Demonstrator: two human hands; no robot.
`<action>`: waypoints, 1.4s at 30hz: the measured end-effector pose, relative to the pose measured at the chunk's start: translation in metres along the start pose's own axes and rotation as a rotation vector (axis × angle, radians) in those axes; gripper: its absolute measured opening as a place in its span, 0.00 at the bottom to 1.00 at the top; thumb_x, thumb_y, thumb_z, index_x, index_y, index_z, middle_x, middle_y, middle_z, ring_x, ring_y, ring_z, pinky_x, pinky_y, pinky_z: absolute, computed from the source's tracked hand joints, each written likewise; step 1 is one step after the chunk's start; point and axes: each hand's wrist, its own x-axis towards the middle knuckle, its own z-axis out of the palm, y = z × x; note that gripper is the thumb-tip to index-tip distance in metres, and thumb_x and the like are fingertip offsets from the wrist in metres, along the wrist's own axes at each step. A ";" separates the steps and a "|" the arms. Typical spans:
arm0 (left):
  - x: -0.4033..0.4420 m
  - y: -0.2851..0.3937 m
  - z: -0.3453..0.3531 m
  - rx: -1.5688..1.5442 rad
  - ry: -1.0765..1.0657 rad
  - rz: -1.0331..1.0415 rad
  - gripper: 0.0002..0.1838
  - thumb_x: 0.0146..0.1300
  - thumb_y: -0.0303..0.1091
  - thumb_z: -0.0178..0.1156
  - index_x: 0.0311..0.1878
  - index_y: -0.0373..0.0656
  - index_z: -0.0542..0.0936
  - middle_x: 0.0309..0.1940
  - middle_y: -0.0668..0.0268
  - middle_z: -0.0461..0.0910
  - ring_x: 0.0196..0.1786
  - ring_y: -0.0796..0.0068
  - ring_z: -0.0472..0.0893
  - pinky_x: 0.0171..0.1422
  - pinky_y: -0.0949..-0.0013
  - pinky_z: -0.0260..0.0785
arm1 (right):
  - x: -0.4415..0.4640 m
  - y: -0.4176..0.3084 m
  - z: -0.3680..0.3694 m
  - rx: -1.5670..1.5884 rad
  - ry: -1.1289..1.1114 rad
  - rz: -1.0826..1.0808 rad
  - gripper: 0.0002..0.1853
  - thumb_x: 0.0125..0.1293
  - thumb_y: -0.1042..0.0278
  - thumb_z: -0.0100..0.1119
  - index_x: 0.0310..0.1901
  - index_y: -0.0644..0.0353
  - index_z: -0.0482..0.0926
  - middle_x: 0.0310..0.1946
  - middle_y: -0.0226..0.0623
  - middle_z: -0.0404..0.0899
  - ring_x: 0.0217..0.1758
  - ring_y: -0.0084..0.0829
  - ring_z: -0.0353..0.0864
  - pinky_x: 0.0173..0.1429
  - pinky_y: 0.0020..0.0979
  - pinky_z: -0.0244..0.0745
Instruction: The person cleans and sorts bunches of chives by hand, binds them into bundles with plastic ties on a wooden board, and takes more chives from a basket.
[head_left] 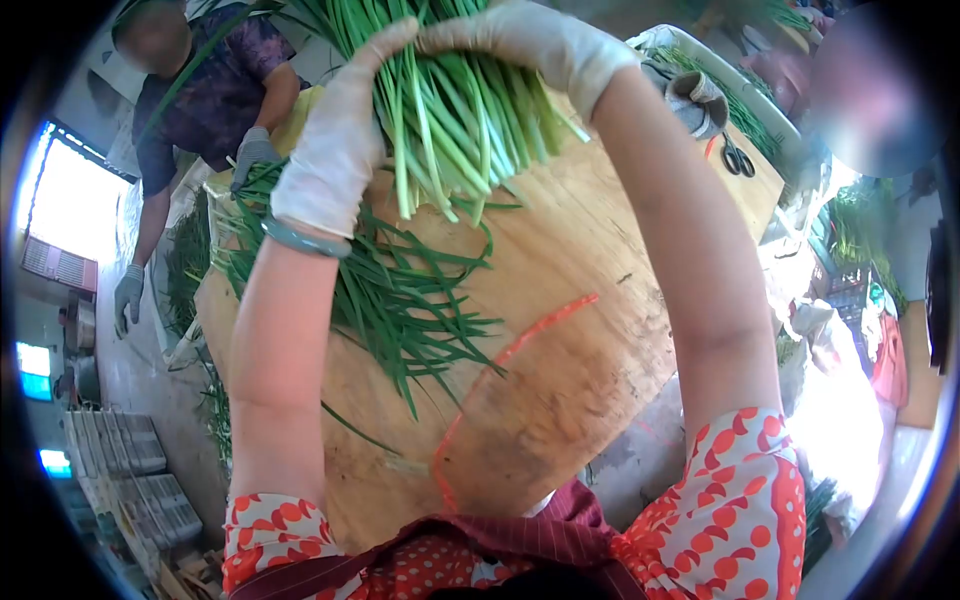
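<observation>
A thick bunch of garlic chives [450,130], pale stem ends toward me, is held up over the far part of the wooden table [560,380]. My left hand [335,140], in a white glove, wraps its left side. From the right, my gloved right hand [545,45] curves over the top of the same bunch, and the two hands meet there. Loose chives [400,300] lie on the table below my left hand. A red tie strip [520,345] stretches across the wood, nearer to me.
Black scissors [738,158] and a grey roll-like item [697,103] lie at the table's far right. A co-worker in grey gloves [255,155] stands at the far left, one hand by the loose chives. White sacks [840,400] are on the right; stacked crates [130,470] on the left.
</observation>
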 end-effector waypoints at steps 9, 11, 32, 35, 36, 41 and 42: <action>0.060 -0.090 -0.044 0.194 0.308 -0.304 0.27 0.53 0.45 0.68 0.51 0.37 0.74 0.43 0.60 0.81 0.40 0.63 0.81 0.48 0.60 0.76 | 0.018 0.119 0.001 -0.536 0.087 0.472 0.36 0.55 0.32 0.56 0.54 0.55 0.76 0.51 0.38 0.78 0.55 0.32 0.76 0.61 0.34 0.67; 0.043 -0.074 -0.021 0.172 0.320 -0.367 0.27 0.53 0.43 0.68 0.51 0.38 0.74 0.43 0.60 0.81 0.40 0.63 0.81 0.48 0.59 0.76 | 0.013 0.118 -0.001 -0.340 0.102 0.585 0.34 0.56 0.34 0.57 0.54 0.56 0.76 0.49 0.39 0.79 0.52 0.32 0.77 0.59 0.32 0.68; 0.009 -0.036 -0.004 0.132 0.070 -0.343 0.27 0.54 0.52 0.65 0.49 0.41 0.76 0.39 0.60 0.81 0.37 0.66 0.82 0.42 0.61 0.78 | 0.000 0.072 0.004 0.666 -0.104 0.538 0.23 0.55 0.51 0.67 0.46 0.58 0.78 0.41 0.34 0.82 0.40 0.26 0.83 0.46 0.27 0.79; 0.006 -0.020 -0.009 0.061 -0.063 -0.281 0.25 0.56 0.49 0.64 0.50 0.41 0.75 0.40 0.61 0.81 0.38 0.67 0.82 0.44 0.61 0.78 | -0.006 0.033 0.010 0.583 -0.064 0.472 0.23 0.56 0.52 0.67 0.48 0.59 0.78 0.41 0.34 0.82 0.40 0.24 0.82 0.47 0.25 0.79; 0.001 -0.016 -0.009 0.058 -0.060 -0.278 0.25 0.56 0.49 0.64 0.50 0.41 0.75 0.40 0.61 0.81 0.38 0.67 0.82 0.44 0.61 0.78 | -0.011 0.020 0.013 0.581 -0.069 0.473 0.23 0.56 0.52 0.67 0.48 0.59 0.78 0.41 0.34 0.82 0.40 0.24 0.82 0.47 0.25 0.79; -0.078 0.016 0.021 -0.106 -0.068 -0.141 0.20 0.64 0.44 0.56 0.53 0.39 0.73 0.47 0.57 0.78 0.48 0.60 0.77 0.56 0.60 0.70 | -0.036 -0.041 0.034 0.445 -0.176 0.298 0.24 0.59 0.52 0.64 0.47 0.65 0.77 0.40 0.39 0.82 0.39 0.27 0.83 0.45 0.24 0.79; -0.096 0.023 0.030 -0.093 -0.042 -0.056 0.21 0.64 0.43 0.56 0.53 0.39 0.73 0.46 0.58 0.78 0.47 0.61 0.77 0.56 0.60 0.70 | -0.042 -0.056 0.038 0.401 -0.201 0.261 0.24 0.58 0.52 0.64 0.47 0.65 0.77 0.40 0.39 0.82 0.38 0.27 0.83 0.45 0.23 0.79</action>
